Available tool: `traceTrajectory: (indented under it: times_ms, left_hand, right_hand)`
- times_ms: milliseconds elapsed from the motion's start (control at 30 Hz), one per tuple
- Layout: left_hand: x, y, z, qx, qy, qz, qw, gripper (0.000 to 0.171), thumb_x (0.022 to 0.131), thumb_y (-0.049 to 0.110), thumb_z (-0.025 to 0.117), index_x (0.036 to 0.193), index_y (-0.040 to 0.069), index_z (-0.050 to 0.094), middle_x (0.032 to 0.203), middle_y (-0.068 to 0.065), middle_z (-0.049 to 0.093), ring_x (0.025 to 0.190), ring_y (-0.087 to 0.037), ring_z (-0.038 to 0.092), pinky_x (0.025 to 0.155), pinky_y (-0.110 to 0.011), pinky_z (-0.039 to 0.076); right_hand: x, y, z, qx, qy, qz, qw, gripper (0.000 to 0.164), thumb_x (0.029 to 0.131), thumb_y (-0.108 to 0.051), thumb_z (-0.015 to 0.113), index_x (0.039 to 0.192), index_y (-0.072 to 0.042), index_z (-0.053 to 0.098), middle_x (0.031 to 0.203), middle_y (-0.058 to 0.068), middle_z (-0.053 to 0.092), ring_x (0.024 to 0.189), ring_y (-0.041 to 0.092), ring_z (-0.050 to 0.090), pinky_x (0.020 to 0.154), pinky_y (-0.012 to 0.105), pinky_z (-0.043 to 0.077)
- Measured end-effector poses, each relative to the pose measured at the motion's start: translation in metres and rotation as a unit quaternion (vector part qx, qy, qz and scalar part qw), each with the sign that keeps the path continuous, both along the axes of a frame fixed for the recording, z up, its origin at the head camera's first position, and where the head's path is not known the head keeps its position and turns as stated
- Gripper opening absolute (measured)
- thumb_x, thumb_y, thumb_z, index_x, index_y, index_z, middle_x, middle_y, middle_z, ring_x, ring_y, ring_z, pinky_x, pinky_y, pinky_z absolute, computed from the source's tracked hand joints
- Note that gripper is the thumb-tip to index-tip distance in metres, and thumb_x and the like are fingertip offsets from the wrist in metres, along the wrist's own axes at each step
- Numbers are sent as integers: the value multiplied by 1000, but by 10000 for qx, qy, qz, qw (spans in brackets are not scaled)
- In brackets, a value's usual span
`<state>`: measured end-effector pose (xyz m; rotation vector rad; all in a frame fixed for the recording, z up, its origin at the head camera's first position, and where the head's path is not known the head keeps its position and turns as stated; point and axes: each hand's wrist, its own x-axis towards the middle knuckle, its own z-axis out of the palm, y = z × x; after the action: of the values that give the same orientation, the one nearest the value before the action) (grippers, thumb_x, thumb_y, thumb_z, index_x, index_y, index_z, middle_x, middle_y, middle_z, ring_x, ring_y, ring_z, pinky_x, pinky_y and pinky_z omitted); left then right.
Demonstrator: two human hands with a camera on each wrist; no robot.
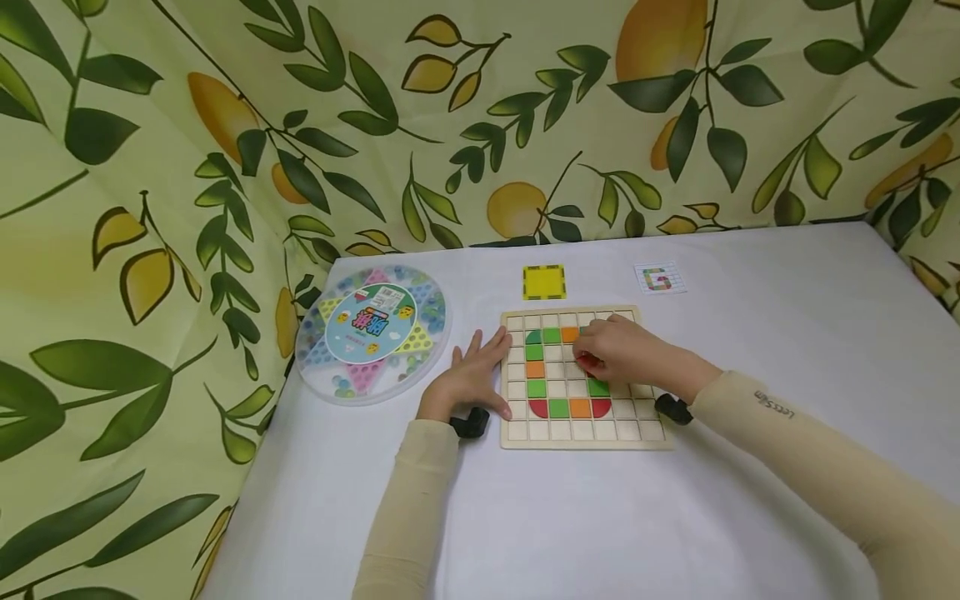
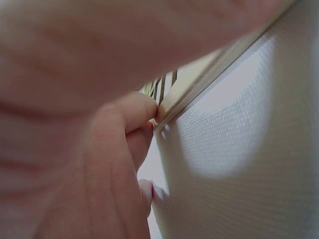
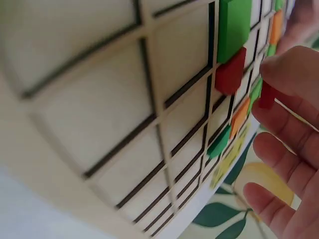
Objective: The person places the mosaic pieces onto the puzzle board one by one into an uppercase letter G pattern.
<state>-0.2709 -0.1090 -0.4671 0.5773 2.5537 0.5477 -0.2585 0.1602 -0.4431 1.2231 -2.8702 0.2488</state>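
A wooden grid board (image 1: 555, 431) lies on the table, with green, orange and red tiles set in a ring-like shape. My left hand (image 1: 467, 382) is at the board's left edge, thumb and fingers spread, touching the rim; the left wrist view shows fingertips against that edge. Over the board's right half, my right hand (image 1: 626, 358) pinches a small red tile (image 3: 267, 95) between thumb and index finger, its other fingers loosely bent. Near it on the grid are a green tile (image 3: 234, 31), a red tile (image 3: 231, 74) and a green rounded-corner tile (image 3: 219, 143). The right hand hides some cells from above.
Behind the board lie a yellow square (image 1: 543, 282) and a small card (image 1: 660, 278) with a coloured G on a grid. A round clear case (image 1: 365, 392) with a star-shaped game stands at the left. Leaf-patterned cloth (image 1: 450, 125) encloses the table's back and sides.
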Motion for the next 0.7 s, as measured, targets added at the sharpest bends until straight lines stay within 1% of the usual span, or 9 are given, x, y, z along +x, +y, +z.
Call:
traceTrajectory:
  times_ms: [100, 200, 367, 533, 700]
  left_hand:
    - [2, 3, 1, 62, -34, -6, 10000, 129, 49, 39, 89, 149, 26, 9, 154, 13, -5, 139, -22, -16, 107, -55, -10]
    - [3, 5, 1, 39, -39, -52, 10000, 129, 49, 39, 89, 149, 26, 9, 154, 13, -6, 139, -22, -16, 107, -55, -10]
    - [4, 6, 2, -37, -5, -63, 10000, 129, 49, 40, 89, 149, 26, 8, 153, 14, -6, 139, -21, -16, 107, -55, -9]
    - [5, 6, 3, -13, -4, -3, 10000, 129, 49, 39, 89, 149, 26, 9, 153, 14, -6, 139, -21, -16, 107, -55, -9]
    - [6, 5, 3, 35, -72, 23, 10000, 129, 49, 38, 89, 149, 25, 9, 153, 13, -6, 139, -21, -17, 107, -54, -11]
  right_hand:
    - [-2, -8, 0, 405, 7, 270, 9988, 10, 79, -16, 71, 82, -20, 62, 74, -10, 53, 73, 12, 45, 65, 30, 37]
    - [-1, -11, 0, 666, -10, 445, 9968, 12, 79, -17, 71, 85, -21, 63, 77, -10, 54, 75, 13, 44, 65, 30, 37]
    - [0, -15, 0, 704, -7, 618, 9956, 14, 79, -18, 73, 87, -25, 64, 77, -10, 52, 75, 14, 43, 64, 30, 35]
    - [0, -17, 1, 766, -48, 617, 9951, 13, 81, -18, 70, 86, -28, 64, 76, -10, 50, 74, 14, 44, 65, 32, 34]
    - [3, -17, 1, 788, -238, 547, 9951, 15, 83, -15, 68, 91, -29, 66, 82, -9, 53, 79, 14, 46, 67, 32, 36]
